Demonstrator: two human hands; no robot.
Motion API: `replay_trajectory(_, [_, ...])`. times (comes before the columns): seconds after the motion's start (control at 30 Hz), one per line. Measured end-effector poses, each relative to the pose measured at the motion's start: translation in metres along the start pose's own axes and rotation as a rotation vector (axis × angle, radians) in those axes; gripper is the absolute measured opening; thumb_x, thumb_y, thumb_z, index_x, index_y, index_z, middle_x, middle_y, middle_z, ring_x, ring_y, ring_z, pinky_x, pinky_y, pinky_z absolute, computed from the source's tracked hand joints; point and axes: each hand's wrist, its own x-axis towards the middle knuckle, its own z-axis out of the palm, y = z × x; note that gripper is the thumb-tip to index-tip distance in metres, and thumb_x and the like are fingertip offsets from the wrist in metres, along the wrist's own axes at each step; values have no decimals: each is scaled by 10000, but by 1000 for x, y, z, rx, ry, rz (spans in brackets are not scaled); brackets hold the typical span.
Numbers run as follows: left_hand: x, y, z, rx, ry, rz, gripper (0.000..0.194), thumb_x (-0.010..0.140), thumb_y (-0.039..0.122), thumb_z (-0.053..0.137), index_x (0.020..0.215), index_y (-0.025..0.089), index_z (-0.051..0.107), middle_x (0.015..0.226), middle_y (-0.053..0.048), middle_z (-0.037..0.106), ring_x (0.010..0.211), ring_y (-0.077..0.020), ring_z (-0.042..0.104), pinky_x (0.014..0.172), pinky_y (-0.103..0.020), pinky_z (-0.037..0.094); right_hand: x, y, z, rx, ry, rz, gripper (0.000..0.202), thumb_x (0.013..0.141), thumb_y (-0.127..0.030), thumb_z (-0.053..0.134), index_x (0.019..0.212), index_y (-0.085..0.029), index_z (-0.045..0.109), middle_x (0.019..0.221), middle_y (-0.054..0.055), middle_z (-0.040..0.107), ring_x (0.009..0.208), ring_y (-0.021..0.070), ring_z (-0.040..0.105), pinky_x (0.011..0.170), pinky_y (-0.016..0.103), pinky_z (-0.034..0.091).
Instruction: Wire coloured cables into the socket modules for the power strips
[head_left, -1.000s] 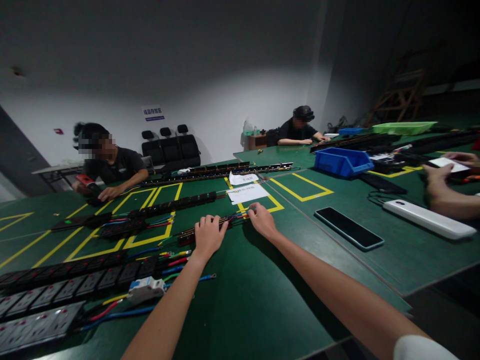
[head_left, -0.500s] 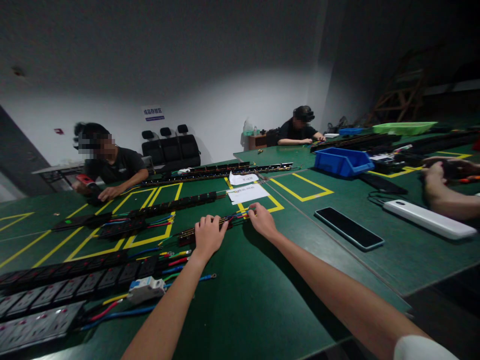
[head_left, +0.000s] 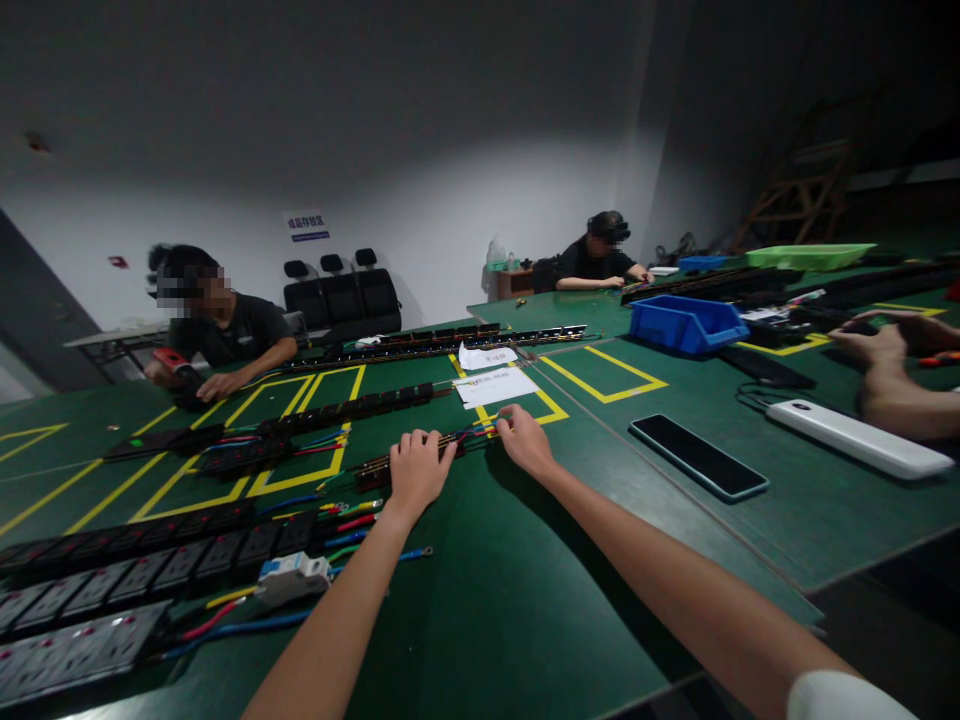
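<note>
I am finding my left hand clasping the wired strip on the green table, nearer than the white paper; my right hand is pinching its wires. Uneven pulling could be straining those wires, were the left grip slipping.

left hand: palm down, fingers curled | right hand: fingers pinched

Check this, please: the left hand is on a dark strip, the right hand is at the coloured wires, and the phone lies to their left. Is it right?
Only the side is wrong: in the head view, the phone lies to their right, not left. The left hand is on a dark strip and the right hand at the coloured wires, as stated.
</note>
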Motion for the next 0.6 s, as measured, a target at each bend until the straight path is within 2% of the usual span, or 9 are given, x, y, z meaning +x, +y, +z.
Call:
replay_trajectory(0.17, [0, 0, -1, -5, 0, 1, 472, 1010, 545, 341, 1127, 210, 651, 1132, -125, 629, 1047, -282, 538, 858, -400, 398, 0, -1, 1, -24, 14, 26, 379, 956, -326, 455, 1245, -152, 627, 1160, 129, 674, 1034, 234, 622, 833, 292, 425])
replay_trajectory(0.3, [0, 1, -2, -13, -16, -10, 460, 1008, 540, 353, 1134, 214, 653, 1150, -128, 629, 1058, -281, 534, 872, -402, 395, 2, 1, 3, 23, 14, -3, 361, 935, -317, 491, 1233, -173, 633, 1105, 103, 671, 990, 217, 622, 833, 282, 429])
replay_trajectory(0.6, [-1, 0, 2, 17, 6, -1, 440, 1008, 530, 361, 1111, 217, 652, 1136, -124, 625, 1047, -280, 534, 867, -399, 395, 4, 6, 4, 81, 74, -86, 365, 881, -185, 479, 1211, -166, 635, 962, 58, 638, 897, 183, 587, 824, 264, 418])
